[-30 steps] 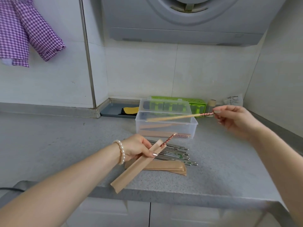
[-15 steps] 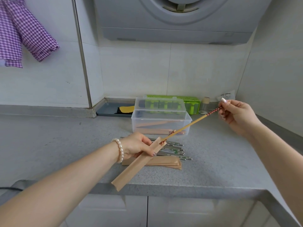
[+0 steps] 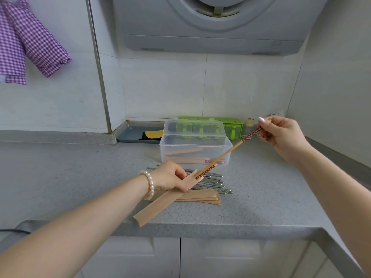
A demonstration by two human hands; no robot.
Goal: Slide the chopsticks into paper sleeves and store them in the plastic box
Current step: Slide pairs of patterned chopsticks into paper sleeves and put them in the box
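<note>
My left hand (image 3: 170, 177) grips a brown paper sleeve (image 3: 160, 203) slanting down toward the counter edge; the red patterned end of one chopstick (image 3: 205, 171) sticks out of its mouth. My right hand (image 3: 279, 133) pinches the red patterned end of a second wooden chopstick (image 3: 230, 150), whose tip meets the sleeve's mouth. Behind them stands the clear plastic box (image 3: 195, 150), lid up, with sleeved chopsticks inside. Loose metal chopsticks (image 3: 212, 182) lie on the counter on a small stack of empty sleeves (image 3: 202, 197).
A green holder (image 3: 230, 125) and a small jar (image 3: 249, 125) stand against the back wall. A grey tray (image 3: 130, 135) with a yellow and black item sits in the corner. Purple checked cloth (image 3: 26, 45) hangs top left. A range hood (image 3: 210, 25) is overhead.
My right hand swung the second chopstick from level above the box to a slant, bringing its tip down to the sleeve's mouth. My left hand kept the sleeve nearly still.
</note>
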